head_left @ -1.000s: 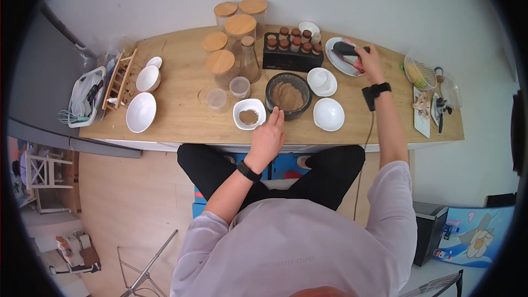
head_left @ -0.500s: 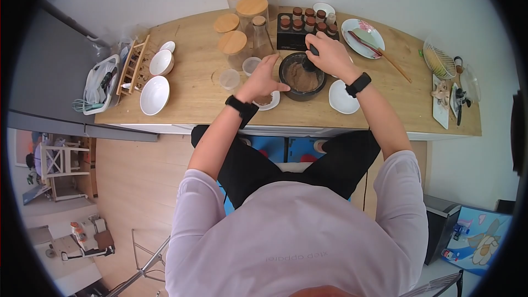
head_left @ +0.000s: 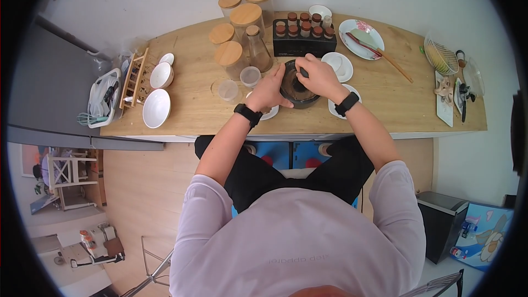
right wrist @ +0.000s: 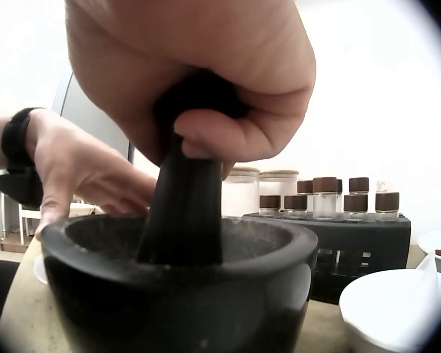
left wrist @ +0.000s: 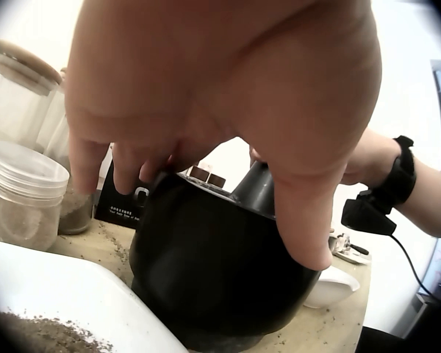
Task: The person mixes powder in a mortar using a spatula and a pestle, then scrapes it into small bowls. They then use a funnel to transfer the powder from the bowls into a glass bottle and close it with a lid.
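Black, round, stone-like mortar (right wrist: 184, 312), likely heavy, rigid | aptly clamped in left hand (head_left: 267, 92), nine o'clock | tapered black pestle (right wrist: 182, 213), top clamped in right hand (head_left: 323, 78)

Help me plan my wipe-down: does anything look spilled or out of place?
Brown crumbs lie scattered on the pale wooden counter, between the white dish and the black rectangular jar rack. They look spilled, being outside any dish.

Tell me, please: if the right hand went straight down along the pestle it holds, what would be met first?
Probably the brown powder inside the mortar, met by the lower end of the pestle; the rim hides whether they touch.
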`<state>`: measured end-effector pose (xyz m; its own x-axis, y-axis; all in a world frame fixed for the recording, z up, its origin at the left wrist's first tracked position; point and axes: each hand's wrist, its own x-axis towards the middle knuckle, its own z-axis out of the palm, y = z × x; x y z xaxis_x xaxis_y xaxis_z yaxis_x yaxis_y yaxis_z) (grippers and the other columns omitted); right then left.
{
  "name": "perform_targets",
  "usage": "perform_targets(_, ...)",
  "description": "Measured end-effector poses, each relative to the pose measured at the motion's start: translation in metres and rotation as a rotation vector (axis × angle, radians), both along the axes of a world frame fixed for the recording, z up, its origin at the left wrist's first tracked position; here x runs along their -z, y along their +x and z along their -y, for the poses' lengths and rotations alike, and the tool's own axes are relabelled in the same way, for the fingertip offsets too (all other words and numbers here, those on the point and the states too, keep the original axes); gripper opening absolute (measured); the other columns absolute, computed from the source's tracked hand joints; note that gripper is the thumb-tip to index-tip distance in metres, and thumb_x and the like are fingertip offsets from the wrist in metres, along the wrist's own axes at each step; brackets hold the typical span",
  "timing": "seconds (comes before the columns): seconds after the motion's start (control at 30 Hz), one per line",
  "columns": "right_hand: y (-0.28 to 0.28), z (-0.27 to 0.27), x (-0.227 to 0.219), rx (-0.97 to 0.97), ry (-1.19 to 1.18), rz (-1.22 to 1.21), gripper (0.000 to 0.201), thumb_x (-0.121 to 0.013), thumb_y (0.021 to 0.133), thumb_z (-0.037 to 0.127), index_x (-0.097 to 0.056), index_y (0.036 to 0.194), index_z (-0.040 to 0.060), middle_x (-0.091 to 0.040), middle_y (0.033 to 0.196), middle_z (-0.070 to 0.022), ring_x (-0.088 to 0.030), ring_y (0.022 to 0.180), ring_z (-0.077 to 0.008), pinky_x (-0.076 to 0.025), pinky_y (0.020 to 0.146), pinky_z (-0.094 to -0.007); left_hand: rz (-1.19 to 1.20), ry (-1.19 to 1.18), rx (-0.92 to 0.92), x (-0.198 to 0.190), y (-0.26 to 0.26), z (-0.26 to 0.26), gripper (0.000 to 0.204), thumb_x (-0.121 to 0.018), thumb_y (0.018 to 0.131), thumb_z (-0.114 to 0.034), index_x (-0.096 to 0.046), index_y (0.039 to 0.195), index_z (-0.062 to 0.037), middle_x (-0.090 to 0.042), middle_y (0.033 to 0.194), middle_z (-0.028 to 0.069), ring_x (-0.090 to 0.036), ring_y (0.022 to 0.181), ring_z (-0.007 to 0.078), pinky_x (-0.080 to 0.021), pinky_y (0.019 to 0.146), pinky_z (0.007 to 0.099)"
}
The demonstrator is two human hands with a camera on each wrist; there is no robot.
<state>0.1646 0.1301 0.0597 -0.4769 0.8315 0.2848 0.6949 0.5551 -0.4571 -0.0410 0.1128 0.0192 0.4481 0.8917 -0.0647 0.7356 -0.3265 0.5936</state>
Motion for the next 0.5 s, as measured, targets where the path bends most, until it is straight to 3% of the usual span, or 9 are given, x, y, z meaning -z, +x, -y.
perform_targets(0.03, 0.001, -0.004, 0.000, -0.005, -0.008, -0.006, 0.014, -0.067, 0.084, 0.018, -0.057, 0.092, 0.0117, -0.056, 0.088, -0.0111, -0.064, 0.080, -0.0359, -0.049, 0.066, -0.0478, -0.002, -0.021, 0.004, -0.002, 0.001, 0.000, 0.132, -0.095, 0.055, -0.036, -0.019, 0.153, 0.0080, -0.028, 0.157, 0.0281, -0.031, 0.145, 0.0370, -0.032, 0.118, 0.0387)
perform_targets(0.27, -0.011, 0.006, 0.004, 0.038, -0.022, -0.136, 0.013, -0.066, 0.084, 0.018, -0.057, 0.091, 0.0123, -0.056, 0.089, -0.0103, -0.063, 0.079, -0.0366, -0.048, 0.066, -0.0481, 0.145, 0.048, -0.065, 0.003, 0.002, -0.002, 0.124, -0.095, 0.051, -0.039, -0.033, 0.147, 0.0097, -0.045, 0.146, 0.0275, -0.043, 0.137, 0.0395, -0.038, 0.112, 0.0402)
perform_targets(0.5, -0.014, 0.002, -0.001, 0.137, 0.037, -0.201, 0.014, -0.068, 0.082, 0.015, -0.057, 0.090, 0.0120, -0.055, 0.088, -0.0100, -0.062, 0.075, -0.0356, -0.048, 0.064, -0.0466, 0.055, 0.078, -0.099, 0.002, 0.002, -0.001, 0.123, -0.095, 0.049, -0.042, -0.036, 0.147, 0.0051, -0.048, 0.144, 0.0258, -0.046, 0.135, 0.0388, -0.039, 0.111, 0.0439)
